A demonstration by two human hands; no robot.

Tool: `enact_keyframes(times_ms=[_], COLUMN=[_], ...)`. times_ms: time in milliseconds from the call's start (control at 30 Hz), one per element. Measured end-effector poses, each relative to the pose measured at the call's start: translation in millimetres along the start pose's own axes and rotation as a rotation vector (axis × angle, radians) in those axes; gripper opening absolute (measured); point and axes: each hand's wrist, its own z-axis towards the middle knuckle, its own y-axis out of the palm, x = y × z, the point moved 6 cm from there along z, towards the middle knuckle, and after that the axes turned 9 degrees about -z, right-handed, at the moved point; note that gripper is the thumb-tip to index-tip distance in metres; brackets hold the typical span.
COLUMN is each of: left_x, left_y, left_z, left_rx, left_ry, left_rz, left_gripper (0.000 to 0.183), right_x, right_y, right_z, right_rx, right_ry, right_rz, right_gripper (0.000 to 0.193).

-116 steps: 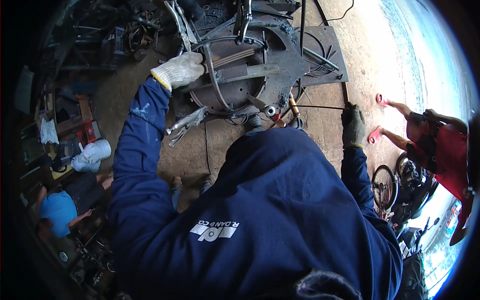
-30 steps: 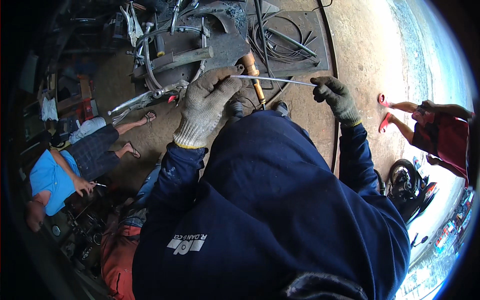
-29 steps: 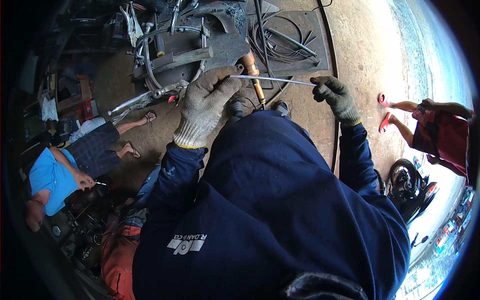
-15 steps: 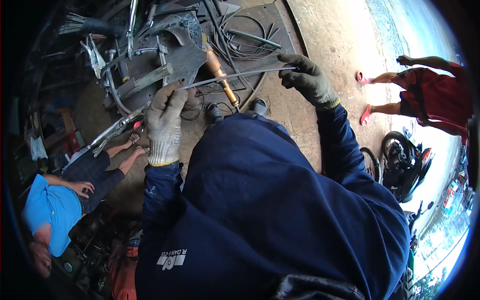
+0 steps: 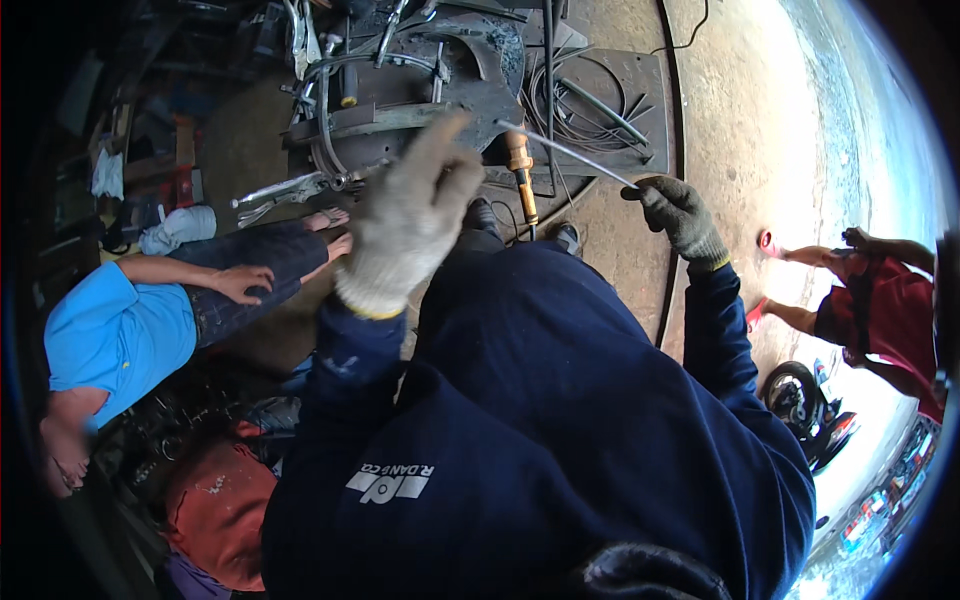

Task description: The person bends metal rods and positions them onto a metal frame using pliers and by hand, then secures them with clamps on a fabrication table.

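My right hand (image 5: 681, 214), in a dark glove, grips one end of a thin, slightly bent metal rod (image 5: 570, 152) that runs up and left over the floor. My left hand (image 5: 410, 215), in a white knit glove, is raised close to the camera with its fingers stretched out. It is blurred and sits just left of the rod's free end without gripping it. Under both hands lies a dark round metal workpiece (image 5: 400, 90) with curved bars clamped onto it. A tool with a yellow handle (image 5: 520, 175) lies beside my shoes.
Locking pliers (image 5: 275, 190) lie left of the workpiece. A flat steel plate (image 5: 610, 90) carries coiled cables. A person in a blue shirt (image 5: 120, 330) sits at the left, another in red (image 5: 880, 310) stands at the right near a motorcycle (image 5: 810, 410).
My left hand has come off the rod's end and lifted toward the camera, fingers spread. My right hand still holds the rod. The view has swung, bringing the seated person closer.
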Motion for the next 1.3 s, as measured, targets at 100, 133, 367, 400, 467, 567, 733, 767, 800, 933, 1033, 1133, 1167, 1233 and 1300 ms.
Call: enact_keyframes(times_ms=[100,133,367,400,467,567,733,767,800,933,1033,1133,1167,1233,1300], left_x=[41.9,40.4,-7.5,-28.3,-54.1,-65.8,-89.7,-94.3,-97.6,-109.7,-119.1,-128.7,-129.9,-135.9,-143.0], left_y=[-44.3,-58.5,-139.1,-143.8,-139.7,-125.4,-113.9,-113.5,-114.6,-124.2,-135.6,-143.2,-143.5,-143.6,-140.1], left_z=[7.4,6.7,67.6,75.8,89.4,99.2,107.7,111.3,111.4,114.0,116.5,123.0,126.4,127.8,130.7], left_rx=[-0.031,-0.030,0.194,0.163,0.119,0.065,0.010,0.009,0.011,0.069,0.130,0.146,0.142,0.133,0.120], left_ry=[-0.039,-0.034,-0.115,-0.075,-0.039,0.010,0.090,0.093,0.098,0.096,0.113,0.085,0.047,0.019,0.049], left_rz=[-0.023,-0.218,-0.115,-0.062,0.066,0.155,0.130,0.129,0.136,0.180,0.258,0.288,0.257,0.231,0.230], left_gripper=[0.035,0.034,0.035,0.037,0.036,0.035,0.035,0.035,0.034,0.033,0.032,0.030,0.029,0.028,0.027], right_x=[2.3,5.5,-21.7,-22.1,-25.5,-28.0,-24.7,-22.8,-21.3,-26.4,-38.9,-44.9,-51.1,-63.4,-74.2], right_y=[-2.2,-2.9,7.8,9.7,14.7,19.4,25.8,23.9,23.7,25.9,30.0,31.9,32.4,35.7,34.0], right_z=[9.2,13.6,40.8,44.2,48.1,55.1,65.6,68.5,72.2,87.3,96.5,108.7,111.9,120.3,129.3], right_rx=[0.086,0.113,0.120,0.113,0.143,0.144,0.183,0.205,0.221,0.251,0.264,0.272,0.268,0.240,0.205], right_ry=[-0.054,-0.059,-0.138,-0.111,-0.141,-0.116,-0.105,-0.067,-0.037,-0.001,0.011,-0.021,-0.045,-0.089,-0.125], right_rz=[-0.010,0.012,0.081,0.075,0.078,0.043,0.052,0.018,-0.013,-0.147,-0.210,-0.295,-0.347,-0.439,-0.529], right_gripper=[0.030,0.031,0.029,0.026,0.025,0.023,0.021,0.022,0.023,0.024,0.022,0.023,0.022,0.022,0.020])
